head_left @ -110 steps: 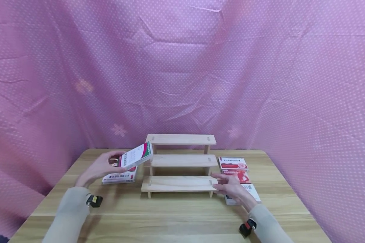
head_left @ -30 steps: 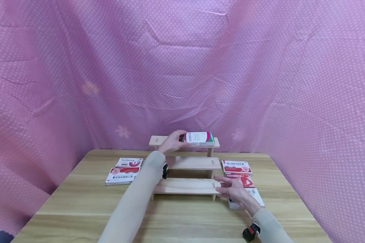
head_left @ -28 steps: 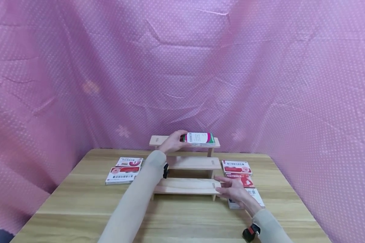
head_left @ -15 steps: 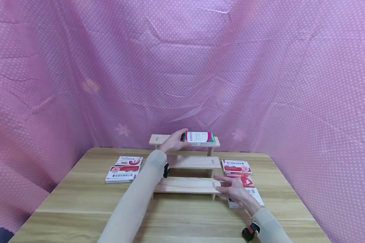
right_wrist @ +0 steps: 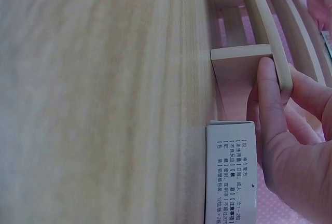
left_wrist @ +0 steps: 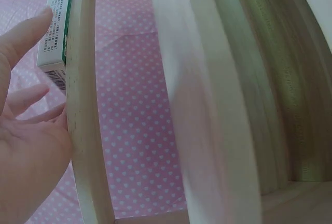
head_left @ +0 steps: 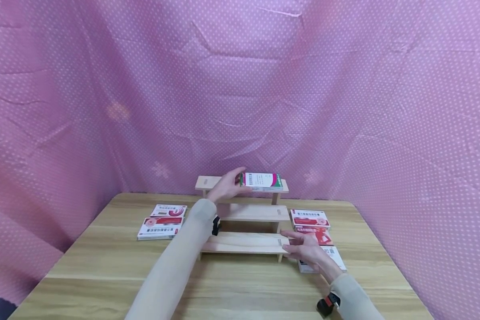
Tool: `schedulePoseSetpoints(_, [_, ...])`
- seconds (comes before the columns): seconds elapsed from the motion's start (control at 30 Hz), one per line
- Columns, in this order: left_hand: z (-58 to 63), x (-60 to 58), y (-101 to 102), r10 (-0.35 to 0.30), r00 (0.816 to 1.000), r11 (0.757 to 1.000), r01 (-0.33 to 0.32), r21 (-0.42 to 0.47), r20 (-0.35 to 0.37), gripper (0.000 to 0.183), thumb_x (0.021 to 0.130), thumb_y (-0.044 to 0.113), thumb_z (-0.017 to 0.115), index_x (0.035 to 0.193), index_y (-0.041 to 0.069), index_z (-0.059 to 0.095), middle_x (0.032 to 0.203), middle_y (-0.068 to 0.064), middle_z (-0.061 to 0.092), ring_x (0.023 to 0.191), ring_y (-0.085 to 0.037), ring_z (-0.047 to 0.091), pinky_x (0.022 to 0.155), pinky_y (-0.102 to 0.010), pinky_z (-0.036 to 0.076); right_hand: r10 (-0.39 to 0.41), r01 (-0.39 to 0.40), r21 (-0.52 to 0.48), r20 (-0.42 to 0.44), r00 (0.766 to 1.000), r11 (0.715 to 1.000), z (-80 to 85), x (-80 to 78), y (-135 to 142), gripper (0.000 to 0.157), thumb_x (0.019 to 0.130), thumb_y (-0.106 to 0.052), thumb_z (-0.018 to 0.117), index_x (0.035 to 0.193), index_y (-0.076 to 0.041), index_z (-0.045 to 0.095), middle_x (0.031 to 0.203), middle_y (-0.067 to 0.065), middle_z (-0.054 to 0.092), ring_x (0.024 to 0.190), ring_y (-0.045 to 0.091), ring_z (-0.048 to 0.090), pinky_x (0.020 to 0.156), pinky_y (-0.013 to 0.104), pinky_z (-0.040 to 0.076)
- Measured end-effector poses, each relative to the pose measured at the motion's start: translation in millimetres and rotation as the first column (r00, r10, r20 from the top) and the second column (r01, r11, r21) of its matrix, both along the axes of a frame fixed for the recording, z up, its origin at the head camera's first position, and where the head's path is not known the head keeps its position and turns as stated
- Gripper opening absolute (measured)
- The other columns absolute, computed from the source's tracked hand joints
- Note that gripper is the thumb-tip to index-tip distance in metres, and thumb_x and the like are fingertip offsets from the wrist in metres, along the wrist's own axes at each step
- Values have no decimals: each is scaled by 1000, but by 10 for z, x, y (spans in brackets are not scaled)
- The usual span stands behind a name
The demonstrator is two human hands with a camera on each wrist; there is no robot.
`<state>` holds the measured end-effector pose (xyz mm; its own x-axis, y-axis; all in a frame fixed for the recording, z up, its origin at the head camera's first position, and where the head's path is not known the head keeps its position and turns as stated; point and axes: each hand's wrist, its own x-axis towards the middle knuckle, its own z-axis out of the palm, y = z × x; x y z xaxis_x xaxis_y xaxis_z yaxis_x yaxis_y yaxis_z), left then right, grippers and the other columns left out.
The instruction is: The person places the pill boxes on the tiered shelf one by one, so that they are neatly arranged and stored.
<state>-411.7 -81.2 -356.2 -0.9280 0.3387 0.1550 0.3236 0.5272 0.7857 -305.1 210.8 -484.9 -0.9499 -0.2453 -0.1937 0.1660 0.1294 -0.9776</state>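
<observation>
A white medicine box (head_left: 262, 180) with green and magenta ends lies flat on the top tier, right half, of a three-tier wooden display stand (head_left: 246, 242). My left hand (head_left: 227, 186) is at the box's left end with its fingers spread. In the left wrist view, the thumb of the left hand (left_wrist: 26, 156) lies against the side of the medicine box (left_wrist: 56, 32), while the other fingers stand apart from it. My right hand (head_left: 306, 251) holds the right end of the bottom tier; in the right wrist view, the right hand (right_wrist: 295, 151) pinches that board's end.
Two medicine boxes, one white with rings (head_left: 169, 210) and one red and white (head_left: 160, 228), lie left of the stand. Three more lie in a column at right: white and red (head_left: 310, 218), red (head_left: 323, 235), and white (head_left: 334, 258). A pink dotted curtain (head_left: 240, 89) hangs behind.
My left hand has carried the green-and-magenta box from the left onto the top tier; its fingers have since loosened from the box. The right hand has stayed on the bottom tier's end.
</observation>
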Motion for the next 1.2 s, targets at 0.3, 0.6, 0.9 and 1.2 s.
schedulePoseSetpoints(0.3, [-84, 84, -154, 21, 999, 995, -17, 99, -39, 83, 82, 38, 79, 150, 13, 38, 149, -12, 44, 135, -31, 47, 113, -42, 40, 5, -5, -5, -3, 1000, 1000, -9, 3, -3, 58, 88, -9, 71, 142, -5, 51, 120, 19, 53, 94, 16, 64, 85, 37, 60])
schedulePoseSetpoints(0.6, [-140, 176, -345, 38, 999, 979, -30, 201, -35, 64, 85, 28, 77, 141, 13, 50, 136, -13, 56, 122, -24, 55, 109, -40, 44, -10, 10, -10, 2, 1000, 1000, -22, -7, -4, 58, 88, -7, 71, 142, -5, 51, 117, 18, 54, 92, 16, 64, 83, 35, 60])
schedulePoseSetpoints(0.9, [-165, 232, -558, 81, 996, 946, -68, 318, -28, 40, 90, 19, 71, 127, 7, 63, 119, -8, 66, 111, -23, 61, 103, -39, 49, -17, 17, 8, 15, 1000, 1000, -14, -35, -5, 55, 88, -9, 71, 140, -8, 53, 121, 17, 48, 92, 16, 64, 84, 35, 60])
schedulePoseSetpoints(1.2, [-191, 264, -780, 81, 987, 958, -40, 283, -136, 27, 93, 17, 68, 118, 7, 68, 110, -13, 71, 96, -23, 67, 85, -33, 56, -17, 17, 4, 20, 1000, 1000, -5, -38, -13, 57, 88, -9, 71, 141, -7, 52, 123, 19, 52, 92, 17, 65, 85, 37, 60])
